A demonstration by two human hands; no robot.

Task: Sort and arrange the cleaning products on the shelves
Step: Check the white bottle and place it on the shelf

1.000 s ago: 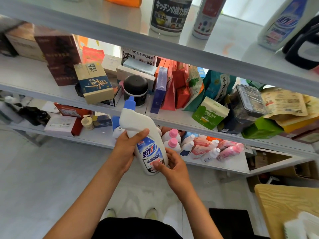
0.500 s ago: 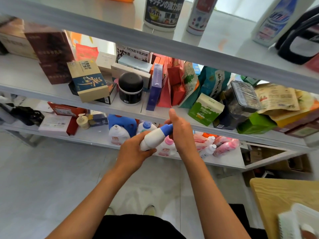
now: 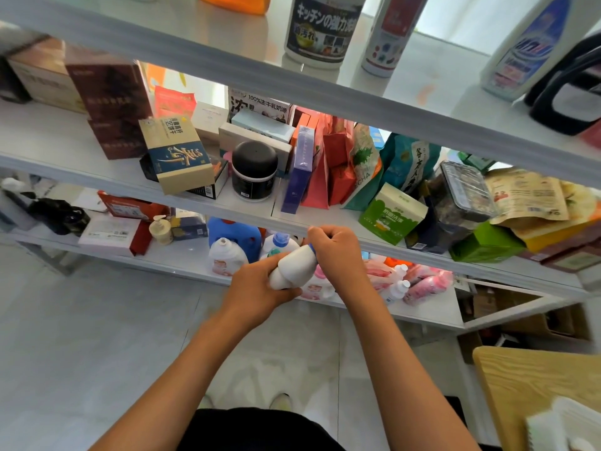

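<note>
White metal shelves (image 3: 97,164) cross the whole frame in three crowded tiers above pale floor tiles (image 3: 81,353); a wooden table (image 3: 533,385) fills the lower right. At centre, the left hand (image 3: 257,284) grips a white bottle (image 3: 292,266) tilted before the lowest shelf's front edge, and the right hand (image 3: 335,252) is curled over its blue cap (image 3: 311,247).

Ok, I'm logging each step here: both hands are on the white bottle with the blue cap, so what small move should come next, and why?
Probably finish tightening the cap. The left hand grips the white bottle tilted on its side, while the right hand curls round its blue cap. After that it could go upright among the bottles on the lower shelf.
</note>
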